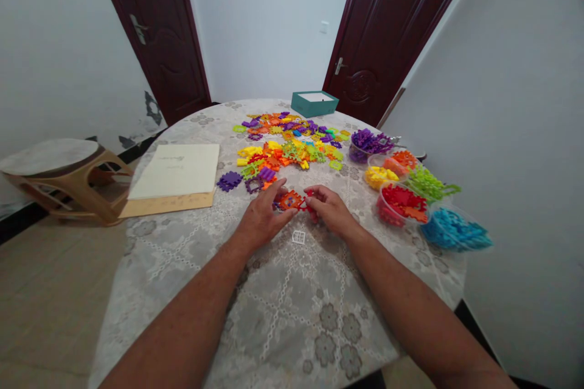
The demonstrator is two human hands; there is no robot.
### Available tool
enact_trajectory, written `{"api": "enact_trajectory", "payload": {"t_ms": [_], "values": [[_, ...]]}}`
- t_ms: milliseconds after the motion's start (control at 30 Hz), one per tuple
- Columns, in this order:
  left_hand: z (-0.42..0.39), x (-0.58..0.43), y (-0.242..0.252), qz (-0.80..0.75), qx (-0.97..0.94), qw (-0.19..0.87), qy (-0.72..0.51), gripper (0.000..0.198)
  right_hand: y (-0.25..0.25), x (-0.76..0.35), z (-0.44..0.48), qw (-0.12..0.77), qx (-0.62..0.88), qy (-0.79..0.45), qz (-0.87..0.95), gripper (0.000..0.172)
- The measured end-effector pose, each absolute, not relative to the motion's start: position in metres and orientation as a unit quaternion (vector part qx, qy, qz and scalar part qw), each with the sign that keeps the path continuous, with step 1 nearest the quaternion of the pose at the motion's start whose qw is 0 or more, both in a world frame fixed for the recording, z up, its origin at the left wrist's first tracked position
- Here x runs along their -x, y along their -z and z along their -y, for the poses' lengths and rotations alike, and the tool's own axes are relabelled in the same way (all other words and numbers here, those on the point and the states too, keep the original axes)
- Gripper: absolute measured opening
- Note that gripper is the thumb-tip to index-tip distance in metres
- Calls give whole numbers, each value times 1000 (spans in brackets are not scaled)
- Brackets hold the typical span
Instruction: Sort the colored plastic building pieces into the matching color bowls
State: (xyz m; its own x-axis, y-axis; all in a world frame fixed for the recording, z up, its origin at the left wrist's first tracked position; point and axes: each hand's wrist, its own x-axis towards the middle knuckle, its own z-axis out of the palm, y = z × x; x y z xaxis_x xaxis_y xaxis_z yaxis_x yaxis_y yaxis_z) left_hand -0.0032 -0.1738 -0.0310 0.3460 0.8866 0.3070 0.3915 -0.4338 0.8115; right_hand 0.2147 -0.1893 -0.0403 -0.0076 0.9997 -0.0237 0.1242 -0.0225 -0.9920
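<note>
Between my hands is an orange openwork plastic piece (291, 200), with a red piece (305, 202) against its right side. My left hand (264, 214) grips the orange piece between thumb and fingers from the left. Pinched in the fingers of my right hand (329, 209) is the red piece. A small white window-like piece (298, 237) lies on the cloth just below them. Purple pieces (229, 180) and a heap of yellow, orange and green pieces (278, 155) lie beyond my hands.
The round table has a patterned cloth (274, 310). Tubs of purple (370, 141), yellow (381, 177), red (404, 202) and blue pieces (456, 229) stand at the right. Paper sheets (177, 170) lie left, a teal box (314, 104) stands at the back, and a stool (82, 179) is beside the table.
</note>
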Motion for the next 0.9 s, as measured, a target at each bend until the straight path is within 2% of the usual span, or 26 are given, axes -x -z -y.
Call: {"api": "enact_trajectory", "payload": {"t_ms": [100,167,233,300,367,433,667,900], "values": [[173,3,22,-424,-682,461,-377,59,42,-210,190,467,522,-464,543,38],[171,5,19,-425,-653,512,-361,51,43,-210,190,466,527,-446,553,36],[170,6,20,-452,-679,458,-354,44,43,-213,189,466,545,-413,561,33],[170,7,25,-472,-736,334,-351,36,42,-217,187,474,565,-377,560,31],[171,7,33,-458,-791,229,-335,36,41,-221,186,490,581,-352,547,29],[172,5,40,-434,-826,180,-311,40,40,-224,185,506,591,-338,530,28],[172,4,50,-415,-850,164,-280,39,50,-217,185,507,562,-379,532,24],[173,1,43,-440,-785,263,-347,48,49,-206,196,466,528,-369,607,23]]}}
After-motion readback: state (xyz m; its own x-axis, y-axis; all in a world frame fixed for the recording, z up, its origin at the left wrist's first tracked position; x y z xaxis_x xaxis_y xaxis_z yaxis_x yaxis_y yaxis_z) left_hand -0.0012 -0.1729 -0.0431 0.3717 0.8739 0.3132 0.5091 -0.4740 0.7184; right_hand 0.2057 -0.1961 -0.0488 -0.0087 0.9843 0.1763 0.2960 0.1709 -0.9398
